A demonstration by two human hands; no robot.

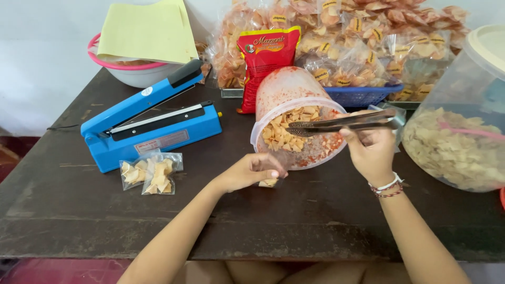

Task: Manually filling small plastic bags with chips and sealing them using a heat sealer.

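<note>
My right hand (pixel 371 153) grips metal tongs (pixel 336 125), whose tips reach into a tilted clear plastic tub (pixel 294 92) holding seasoned yellow chips and red powder. My left hand (pixel 251 171) rests on the dark wooden table (pixel 79 210) just in front of the tub, closed on a small clear bag (pixel 269 182) with a few chips in it. Two filled small chip bags (pixel 151 172) lie to the left, in front of a blue heat sealer (pixel 152 123).
A big clear container of plain chips (pixel 457 147) stands at the right. Behind are a red seasoning packet (pixel 265 58), a heap of packed chip bags (pixel 363 47) over a blue basket (pixel 360 95), and a pink-rimmed bowl (pixel 138 71) under yellow paper.
</note>
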